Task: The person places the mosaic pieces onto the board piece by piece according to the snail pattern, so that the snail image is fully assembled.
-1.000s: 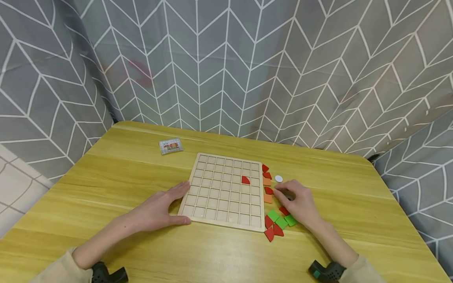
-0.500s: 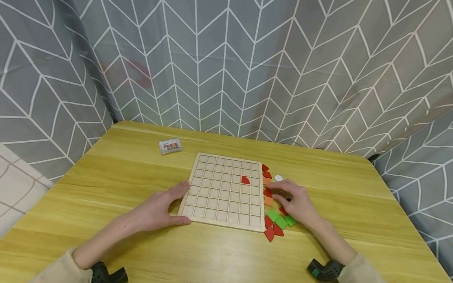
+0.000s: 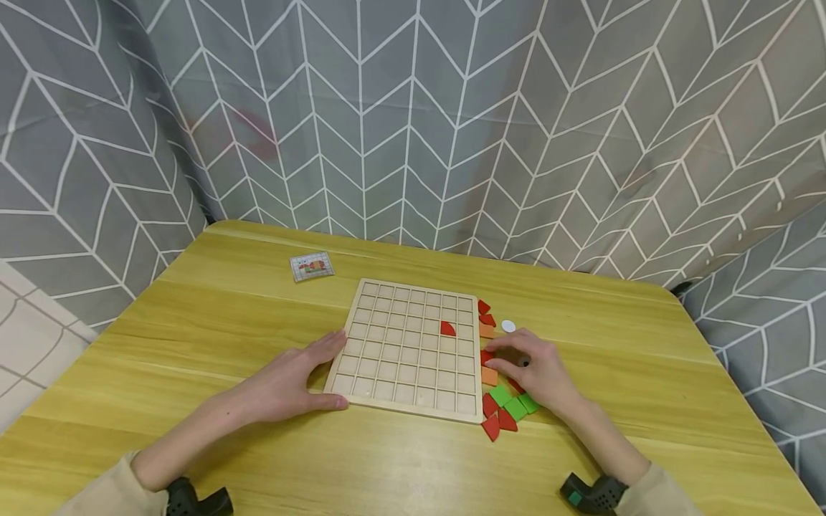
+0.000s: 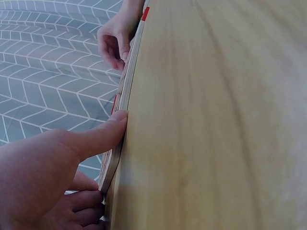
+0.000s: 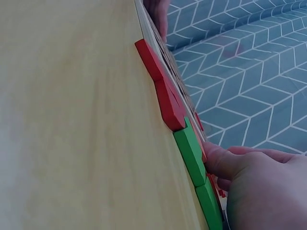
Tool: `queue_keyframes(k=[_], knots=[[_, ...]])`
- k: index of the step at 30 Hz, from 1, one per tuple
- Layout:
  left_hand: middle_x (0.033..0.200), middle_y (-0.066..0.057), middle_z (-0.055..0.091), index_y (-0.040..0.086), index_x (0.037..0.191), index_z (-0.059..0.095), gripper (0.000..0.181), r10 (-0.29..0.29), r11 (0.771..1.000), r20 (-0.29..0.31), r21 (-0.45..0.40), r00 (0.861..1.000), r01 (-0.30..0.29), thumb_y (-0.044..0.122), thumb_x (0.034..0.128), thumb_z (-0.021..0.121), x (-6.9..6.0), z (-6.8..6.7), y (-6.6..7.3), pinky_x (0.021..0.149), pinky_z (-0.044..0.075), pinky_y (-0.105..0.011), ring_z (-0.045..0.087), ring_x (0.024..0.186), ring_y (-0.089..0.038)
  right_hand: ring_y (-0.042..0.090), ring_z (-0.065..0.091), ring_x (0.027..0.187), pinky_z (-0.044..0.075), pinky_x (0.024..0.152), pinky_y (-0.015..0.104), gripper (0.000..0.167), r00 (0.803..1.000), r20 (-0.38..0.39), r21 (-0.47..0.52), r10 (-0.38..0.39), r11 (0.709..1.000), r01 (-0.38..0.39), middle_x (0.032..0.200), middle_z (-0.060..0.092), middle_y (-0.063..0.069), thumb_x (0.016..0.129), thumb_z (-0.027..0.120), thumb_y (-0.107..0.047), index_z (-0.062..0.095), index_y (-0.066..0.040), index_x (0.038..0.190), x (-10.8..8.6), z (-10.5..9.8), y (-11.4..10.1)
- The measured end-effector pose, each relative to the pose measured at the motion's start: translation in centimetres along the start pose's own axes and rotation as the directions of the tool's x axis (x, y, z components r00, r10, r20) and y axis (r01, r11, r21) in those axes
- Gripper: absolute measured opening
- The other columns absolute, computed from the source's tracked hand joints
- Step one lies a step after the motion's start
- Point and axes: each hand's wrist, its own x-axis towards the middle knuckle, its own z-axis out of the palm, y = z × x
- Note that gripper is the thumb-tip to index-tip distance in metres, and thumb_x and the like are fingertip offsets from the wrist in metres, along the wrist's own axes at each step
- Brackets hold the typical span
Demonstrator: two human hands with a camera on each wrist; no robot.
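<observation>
A pale wooden grid board [image 3: 400, 351] lies on the table with one red quarter-circle tile [image 3: 448, 328] in a cell. My left hand [image 3: 290, 380] rests against the board's near-left corner, thumb along the front edge and fingers at the left edge. In the left wrist view the left thumb [image 4: 103, 136] touches the board's side. Beside the board's right edge, my right hand [image 3: 542, 369] pinches another red quarter-circle tile [image 3: 485, 357] between thumb and fingers. An orange square tile [image 3: 490, 376] sits just below its fingertips; the right hand partly hides nearby tiles.
Green square tiles [image 3: 516, 409] and several red tiles [image 3: 490, 428] lie near the board's front-right corner. Further back are more red tiles [image 3: 484, 307], an orange tile [image 3: 487, 331] and a white round disc [image 3: 508, 326]. A pattern card [image 3: 312, 266] lies at the back left.
My right hand's fingers have closed in on the red tile at the board's right edge, which has shifted slightly nearer. The orange tile below and the green tiles moved nearer too. The left hand stayed still.
</observation>
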Motion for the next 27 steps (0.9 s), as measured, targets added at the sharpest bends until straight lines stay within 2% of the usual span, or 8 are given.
queue_keyframes(k=[7, 11, 19, 23, 27], knots=[[0.16, -0.016, 0.033, 0.003, 0.154, 0.036, 0.1, -0.001, 1.0, -0.006, -0.001, 1.0, 0.001, 0.057, 0.0802, 0.076, -0.1, -0.1, 0.0, 0.114, 0.034, -0.056, 0.035, 0.145, -0.038, 0.015, 0.063, 0.082, 0.048, 0.069, 0.015, 0.036, 0.995, -0.037, 0.027, -0.088, 0.996, 0.089, 0.098, 0.074, 0.0, 0.072, 0.088, -0.003, 0.076, -0.011, 0.105, 0.2, 0.3, -0.3], [0.161, -0.016, 0.032, 0.003, 0.154, 0.035, 0.1, -0.003, 1.0, -0.003, -0.001, 1.0, 0.003, 0.056, 0.0807, 0.076, -0.1, -0.2, 0.0, 0.114, 0.034, -0.056, 0.035, 0.145, -0.038, 0.015, 0.064, 0.081, 0.05, 0.069, 0.016, 0.035, 0.994, -0.042, 0.031, -0.104, 0.994, 0.106, 0.097, 0.074, 0.001, 0.072, 0.087, -0.003, 0.076, -0.011, 0.104, 0.3, 0.4, -0.4], [0.16, -0.017, 0.034, 0.003, 0.154, 0.036, 0.1, 0.007, 1.0, -0.006, 0.007, 1.0, -0.007, 0.061, 0.0816, 0.073, -0.2, -0.3, 0.0, 0.113, 0.035, -0.057, 0.037, 0.144, -0.039, 0.014, 0.069, 0.081, 0.054, 0.071, 0.014, 0.037, 0.997, -0.08, 0.086, -0.001, 0.996, 0.008, 0.095, 0.072, 0.005, 0.072, 0.085, 0.004, 0.074, -0.011, 0.104, 0.4, 0.1, -0.6], [0.161, -0.016, 0.032, 0.003, 0.154, 0.036, 0.1, 0.003, 1.0, 0.0, 0.002, 1.0, -0.003, 0.061, 0.0814, 0.073, -0.1, -0.3, 0.2, 0.114, 0.034, -0.056, 0.035, 0.145, -0.038, 0.016, 0.068, 0.088, 0.054, 0.078, 0.018, 0.033, 0.994, -0.089, 0.046, 0.065, 0.997, -0.061, 0.095, 0.073, -0.002, 0.074, 0.086, -0.004, 0.075, -0.016, 0.103, 1.1, -0.1, -1.5], [0.161, -0.016, 0.031, 0.003, 0.154, 0.035, 0.1, -0.001, 1.0, 0.006, -0.006, 1.0, 0.001, 0.06, 0.0814, 0.073, -0.1, -0.2, 0.3, 0.114, 0.033, -0.056, 0.033, 0.146, -0.038, 0.013, 0.066, 0.094, 0.053, 0.087, 0.023, 0.03, 0.992, -0.056, 0.044, 0.117, 0.992, -0.115, 0.096, 0.073, -0.007, 0.077, 0.085, -0.009, 0.076, -0.017, 0.105, 2.0, 0.3, -2.4]])
